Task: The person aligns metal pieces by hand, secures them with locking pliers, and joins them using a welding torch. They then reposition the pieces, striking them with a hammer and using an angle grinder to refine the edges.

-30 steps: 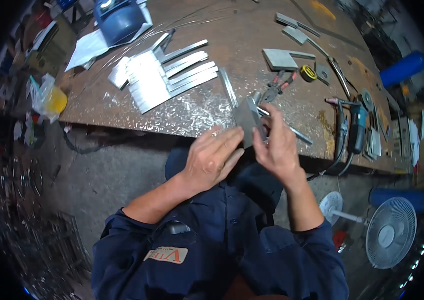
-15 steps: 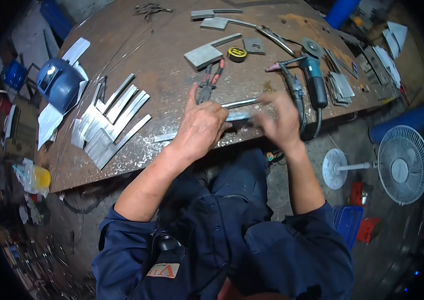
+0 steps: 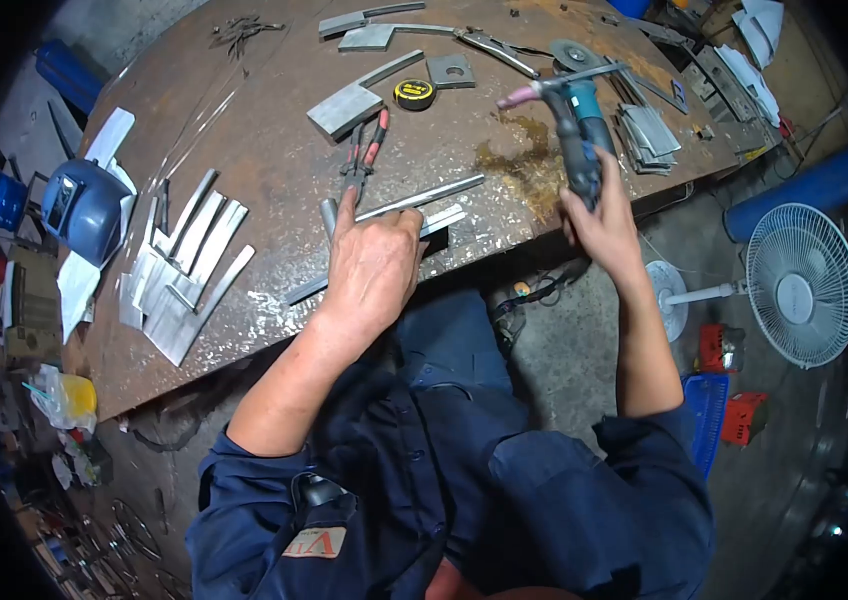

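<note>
My left hand point(image 3: 374, 260) is curled over metal bars near the table's front edge, its index finger stretched forward. From under it a thin steel bar point(image 3: 454, 190) and a shorter flat bar point(image 3: 444, 220) stick out to the right. Just beyond that fingertip lie red-handled pliers point(image 3: 374, 150). In my right hand point(image 3: 606, 225) is a TIG welding torch point(image 3: 576, 155), lifted, its pink nozzle pointing left. Behind the torch, an angle grinder point(image 3: 596, 132) is partly covered. How the left fingers grip underneath is hidden.
A tape measure point(image 3: 414, 94), a steel block point(image 3: 344, 108) and a holed plate point(image 3: 451, 70) lie farther back. Cut steel strips point(image 3: 179, 300) and a welding helmet point(image 3: 94, 212) are on the left. Stacked plates point(image 3: 649, 138) sit at right; a fan point(image 3: 796, 295) stands beyond the edge.
My right hand has left the bars, moved right and picked up the welding torch from the table. My left hand stays on the bars. The whole view has shifted slightly.
</note>
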Demonstrator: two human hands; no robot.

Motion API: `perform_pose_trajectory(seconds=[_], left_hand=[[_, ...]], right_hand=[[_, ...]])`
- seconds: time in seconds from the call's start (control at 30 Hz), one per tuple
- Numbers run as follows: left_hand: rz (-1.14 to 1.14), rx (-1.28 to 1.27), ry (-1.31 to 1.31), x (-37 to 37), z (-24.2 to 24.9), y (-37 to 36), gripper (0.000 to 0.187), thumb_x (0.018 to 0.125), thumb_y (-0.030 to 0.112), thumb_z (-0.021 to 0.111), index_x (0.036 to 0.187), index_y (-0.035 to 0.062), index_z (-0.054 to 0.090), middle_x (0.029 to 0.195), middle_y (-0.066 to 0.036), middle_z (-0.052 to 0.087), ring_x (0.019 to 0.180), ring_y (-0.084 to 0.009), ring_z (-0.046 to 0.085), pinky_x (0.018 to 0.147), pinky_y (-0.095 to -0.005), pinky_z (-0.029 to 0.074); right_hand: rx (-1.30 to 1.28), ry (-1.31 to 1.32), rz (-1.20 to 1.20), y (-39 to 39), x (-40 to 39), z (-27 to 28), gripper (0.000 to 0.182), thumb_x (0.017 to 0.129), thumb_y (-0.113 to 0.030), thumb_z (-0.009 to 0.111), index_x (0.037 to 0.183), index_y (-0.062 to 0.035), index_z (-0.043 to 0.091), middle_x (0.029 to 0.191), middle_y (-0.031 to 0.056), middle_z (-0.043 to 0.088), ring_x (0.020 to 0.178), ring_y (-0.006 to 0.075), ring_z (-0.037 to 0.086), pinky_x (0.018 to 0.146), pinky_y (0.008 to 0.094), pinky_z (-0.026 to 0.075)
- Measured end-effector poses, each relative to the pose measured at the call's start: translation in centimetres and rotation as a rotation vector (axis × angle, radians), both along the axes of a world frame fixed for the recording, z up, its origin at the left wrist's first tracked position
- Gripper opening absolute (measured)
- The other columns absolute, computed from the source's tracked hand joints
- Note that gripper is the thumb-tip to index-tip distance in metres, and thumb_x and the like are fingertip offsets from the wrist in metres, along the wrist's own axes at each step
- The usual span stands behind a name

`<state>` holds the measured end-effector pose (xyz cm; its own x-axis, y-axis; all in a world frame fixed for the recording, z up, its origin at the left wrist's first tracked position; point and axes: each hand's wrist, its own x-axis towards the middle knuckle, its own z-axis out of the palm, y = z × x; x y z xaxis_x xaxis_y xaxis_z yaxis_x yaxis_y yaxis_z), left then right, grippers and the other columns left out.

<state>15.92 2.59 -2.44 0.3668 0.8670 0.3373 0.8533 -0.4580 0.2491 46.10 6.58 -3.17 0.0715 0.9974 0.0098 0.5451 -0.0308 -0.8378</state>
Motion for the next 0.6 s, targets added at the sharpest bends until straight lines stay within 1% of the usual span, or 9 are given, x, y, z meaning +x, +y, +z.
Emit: perform_pose_trajectory(seconds=[0.07,0.13,0.2,0.23,0.27,0.33,0.37,0.47,0.6], left_hand=[[-0.023,-0.032,0.017,0.0,-0.5,0.3,0.017,0.088,0.015,0.077,0.086,0.0044,0.064,0.077,-0.017,0.068,0.082,-0.0380,0.070,0.116,-0.0601,0.038],[-0.011,-0.036,0.029,0.2,-0.3,0.1,0.018,0.088,0.015,0.076,0.084,0.0045,0.063,0.073,-0.017,0.066,0.079,-0.0372,0.070,0.116,-0.0599,0.039],[-0.029,-0.026,0.023,0.2,-0.5,0.1,0.018,0.088,0.016,0.076,0.085,0.0046,0.063,0.073,-0.016,0.066,0.077,-0.0372,0.070,0.117,-0.0591,0.039],[-0.024,-0.022,0.026,0.1,-0.7,0.0,0.016,0.089,0.016,0.076,0.086,0.0049,0.064,0.072,-0.015,0.066,0.076,-0.0367,0.070,0.117,-0.0582,0.039],[-0.014,-0.026,0.020,0.2,-0.9,-0.1,0.016,0.089,0.016,0.076,0.086,0.0049,0.064,0.072,-0.015,0.066,0.076,-0.0367,0.070,0.117,-0.0582,0.039],[0.002,-0.027,0.020,0.3,-1.1,-0.3,0.015,0.088,0.015,0.076,0.087,0.0049,0.065,0.073,-0.015,0.066,0.076,-0.0359,0.070,0.117,-0.0574,0.039],[0.008,-0.031,0.019,0.4,-1.1,-0.4,0.015,0.088,0.015,0.076,0.087,0.0049,0.065,0.073,-0.015,0.066,0.076,-0.0359,0.070,0.117,-0.0574,0.039],[0.003,-0.023,-0.009,0.5,-1.1,-0.5,0.014,0.088,0.014,0.075,0.089,0.0046,0.066,0.074,-0.014,0.067,0.077,-0.0351,0.071,0.117,-0.0571,0.039],[0.009,-0.033,-0.001,0.5,-0.9,-0.5,0.013,0.088,0.014,0.076,0.093,0.0044,0.068,0.076,-0.014,0.068,0.077,-0.0342,0.071,0.118,-0.0569,0.039]], right_hand=[[0.195,-0.013,0.099,-3.5,0.3,1.1,0.084,0.088,-0.002,0.069,0.162,-0.0041,0.030,0.094,0.0151,0.070,0.082,0.0194,0.069,0.073,0.0345,0.055],[0.213,0.028,0.164,-6.0,0.9,1.7,0.095,0.085,0.000,0.070,0.167,-0.0061,0.023,0.113,0.0163,0.071,0.089,0.0190,0.070,0.080,0.0332,0.055],[0.068,0.055,0.196,-8.5,1.2,2.6,0.096,0.083,0.004,0.070,0.167,-0.0048,0.024,0.137,0.0213,0.065,0.095,0.0184,0.069,0.087,0.0331,0.055],[0.135,-0.037,0.208,-9.2,1.6,1.9,0.093,0.083,0.005,0.068,0.166,-0.0020,0.027,0.148,0.0238,0.059,0.105,0.0215,0.070,0.092,0.0327,0.054],[0.141,0.044,0.209,-10.0,1.0,2.0,0.091,0.083,0.007,0.068,0.165,-0.0010,0.028,0.147,0.0254,0.059,0.114,0.0236,0.069,0.094,0.0322,0.053],[0.043,-0.007,0.191,-11.3,0.2,2.8,0.089,0.083,0.008,0.068,0.164,-0.0010,0.030,0.140,0.0263,0.064,0.108,0.0266,0.074,0.087,0.0312,0.055],[0.404,-0.203,0.288,-10.8,0.2,1.7,0.087,0.084,0.009,0.067,0.163,-0.0009,0.033,0.128,0.0264,0.070,0.086,0.0271,0.076,0.076,0.0317,0.057],[0.319,-0.163,0.290,-11.6,-0.6,1.3,0.085,0.084,0.008,0.067,0.162,-0.0008,0.034,0.112,0.0256,0.073,0.072,0.0284,0.074,0.068,0.0338,0.056],[0.364,-0.230,0.313,-11.5,-1.2,0.0,0.087,0.084,0.007,0.067,0.163,-0.0001,0.033,0.098,0.0251,0.072,0.075,0.0343,0.075,0.069,0.0393,0.057]])
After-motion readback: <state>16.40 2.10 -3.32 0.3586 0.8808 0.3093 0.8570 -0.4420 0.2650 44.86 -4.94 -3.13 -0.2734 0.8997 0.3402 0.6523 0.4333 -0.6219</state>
